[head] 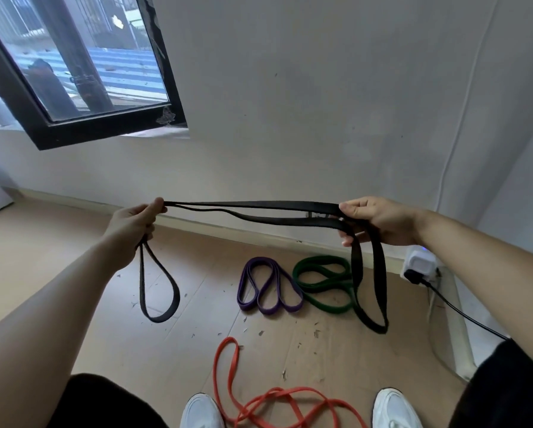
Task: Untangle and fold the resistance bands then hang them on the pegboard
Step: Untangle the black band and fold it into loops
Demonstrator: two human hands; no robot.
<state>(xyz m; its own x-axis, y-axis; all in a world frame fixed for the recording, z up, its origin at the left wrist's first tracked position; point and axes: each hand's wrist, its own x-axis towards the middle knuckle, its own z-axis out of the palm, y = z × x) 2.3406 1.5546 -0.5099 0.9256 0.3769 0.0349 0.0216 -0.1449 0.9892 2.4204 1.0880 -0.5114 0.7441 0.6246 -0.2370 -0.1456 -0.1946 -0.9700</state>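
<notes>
Head view — both hands grip the black band.

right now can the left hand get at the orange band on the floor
Probably not yet: the left hand grips the black band, which the right hand holds too, and the orange band lies on the floor between the shoes. Nothing covers it, so letting go and bending down should do.

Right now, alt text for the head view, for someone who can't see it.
The left hand and right hand hold a black band stretched between them, a loop hanging from each. A folded purple band and green band lie on the floor; an orange band sprawls by the shoes.
</notes>
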